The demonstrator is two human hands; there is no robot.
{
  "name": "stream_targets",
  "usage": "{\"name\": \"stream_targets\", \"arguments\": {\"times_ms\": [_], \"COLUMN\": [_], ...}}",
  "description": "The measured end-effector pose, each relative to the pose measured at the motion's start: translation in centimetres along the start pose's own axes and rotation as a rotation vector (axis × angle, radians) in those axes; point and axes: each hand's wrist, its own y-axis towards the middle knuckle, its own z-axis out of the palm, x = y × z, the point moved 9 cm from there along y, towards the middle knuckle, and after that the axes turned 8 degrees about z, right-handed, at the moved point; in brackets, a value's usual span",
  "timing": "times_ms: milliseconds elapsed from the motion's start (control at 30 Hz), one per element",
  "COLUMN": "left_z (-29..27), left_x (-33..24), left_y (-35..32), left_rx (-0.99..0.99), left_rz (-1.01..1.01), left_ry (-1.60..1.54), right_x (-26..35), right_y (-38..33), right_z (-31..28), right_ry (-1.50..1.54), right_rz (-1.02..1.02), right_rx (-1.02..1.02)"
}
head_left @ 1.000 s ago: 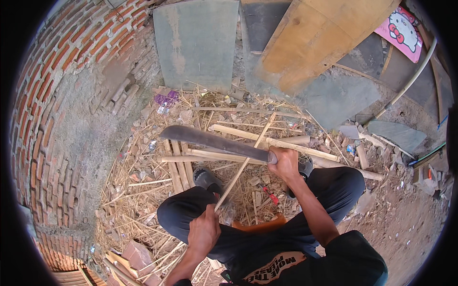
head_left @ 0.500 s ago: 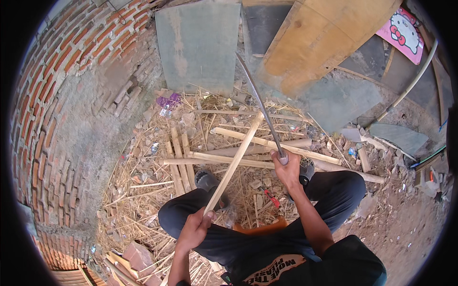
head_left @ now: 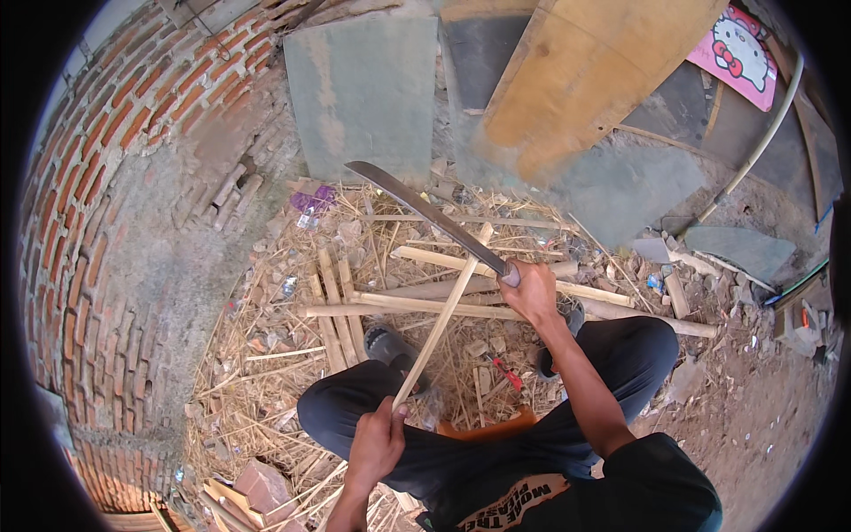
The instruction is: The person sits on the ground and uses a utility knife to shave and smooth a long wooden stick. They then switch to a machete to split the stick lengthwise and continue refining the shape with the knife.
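My left hand (head_left: 376, 448) is closed around the near end of a pale split bamboo strip (head_left: 441, 326), which slants away from me to the upper right. My right hand (head_left: 534, 293) grips the handle of a machete (head_left: 418, 204). Its long dark blade points to the upper left and crosses the strip near the far end; whether the two touch, I cannot tell. Beneath them, several bamboo pieces (head_left: 443, 307) lie crosswise on the ground. More short split lengths (head_left: 333, 301) lie side by side on the left, by my shoe (head_left: 388, 348).
A brick wall (head_left: 97, 257) rises on the left. A grey-green panel (head_left: 365, 97) and a brown board (head_left: 594, 71) lean at the back, near a pale pole (head_left: 753, 151). Straw and rubble cover the ground. A red-handled tool (head_left: 509, 376) lies between my feet, before an orange seat (head_left: 487, 427).
The machete has swung left and down, from nearly upright to lying across the strip. My right hand has turned over with it. The strip has tilted slightly, and my left hand has shifted a little right.
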Motion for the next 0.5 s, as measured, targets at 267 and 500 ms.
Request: {"name": "stream_targets", "arguments": {"times_ms": [267,500], "left_z": [-0.9,0.7], "left_x": [-0.4,6.4], "left_y": [-2.9,-3.8], "left_rx": [-0.034,0.08], "left_rz": [-0.03,-0.455], "left_ry": [0.061,-0.735], "right_x": [-6.8,-10.4], "right_y": [5.1,1.7], "right_z": [-1.8,-1.9], "right_ry": [-0.081,0.459], "right_rz": [0.19,0.272], "right_rx": [-0.222,-0.308]}}
